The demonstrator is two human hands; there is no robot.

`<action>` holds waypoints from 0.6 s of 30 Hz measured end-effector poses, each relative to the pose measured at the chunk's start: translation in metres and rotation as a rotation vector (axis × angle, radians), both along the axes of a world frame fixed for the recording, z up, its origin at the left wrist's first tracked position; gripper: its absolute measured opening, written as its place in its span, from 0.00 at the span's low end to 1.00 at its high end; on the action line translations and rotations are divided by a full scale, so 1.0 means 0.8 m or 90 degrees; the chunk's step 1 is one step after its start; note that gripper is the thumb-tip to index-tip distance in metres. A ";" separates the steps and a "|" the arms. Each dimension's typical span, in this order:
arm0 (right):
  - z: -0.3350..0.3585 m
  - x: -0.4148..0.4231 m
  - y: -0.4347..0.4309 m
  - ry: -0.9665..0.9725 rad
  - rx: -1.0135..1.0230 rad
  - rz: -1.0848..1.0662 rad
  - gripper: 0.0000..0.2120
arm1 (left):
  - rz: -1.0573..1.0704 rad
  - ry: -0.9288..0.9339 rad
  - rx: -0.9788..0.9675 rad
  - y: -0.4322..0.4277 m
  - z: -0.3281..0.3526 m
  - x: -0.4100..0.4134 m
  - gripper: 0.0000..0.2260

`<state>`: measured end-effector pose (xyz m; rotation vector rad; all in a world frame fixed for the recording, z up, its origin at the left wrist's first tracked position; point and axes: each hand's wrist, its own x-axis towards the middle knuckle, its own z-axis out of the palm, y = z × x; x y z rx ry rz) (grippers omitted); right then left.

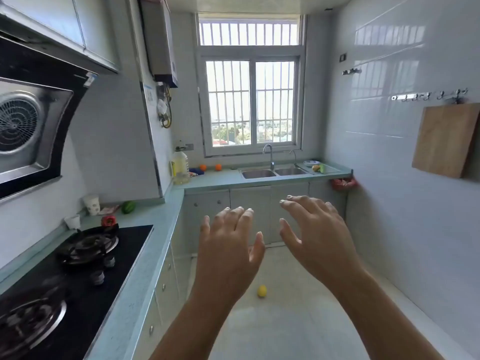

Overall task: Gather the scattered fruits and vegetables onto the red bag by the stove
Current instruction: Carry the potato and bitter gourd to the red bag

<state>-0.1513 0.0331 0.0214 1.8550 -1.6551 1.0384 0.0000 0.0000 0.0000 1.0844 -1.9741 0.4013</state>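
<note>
My left hand (228,245) and my right hand (314,235) are raised in front of me over the floor, fingers spread, holding nothing. A yellow lemon (261,291) lies on the floor below them. Beyond the stove (85,268), a red bag (108,209) lies flat on the left counter, with a green pepper (128,207) beside it and a red pepper (108,221) nearer the burner. Two oranges (203,167) (218,167) sit on the far counter left of the sink. Yellow and green produce (319,168) lies on the drainboard right of the sink.
A double sink (272,173) with a tap sits under the window. An oil jug (180,166) stands in the far left corner. Two white cups (91,204) stand by the wall behind the stove. A cutting board (444,141) hangs on the right wall. A red bag (342,183) hangs at the counter's right end.
</note>
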 end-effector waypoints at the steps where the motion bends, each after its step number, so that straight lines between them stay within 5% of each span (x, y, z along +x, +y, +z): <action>1: -0.003 -0.014 -0.008 0.001 -0.011 -0.005 0.20 | -0.006 -0.002 -0.002 -0.011 -0.001 -0.014 0.20; 18: -0.058 -0.293 -0.183 -0.040 0.012 -0.091 0.21 | -0.099 -0.006 0.044 -0.205 -0.053 -0.294 0.19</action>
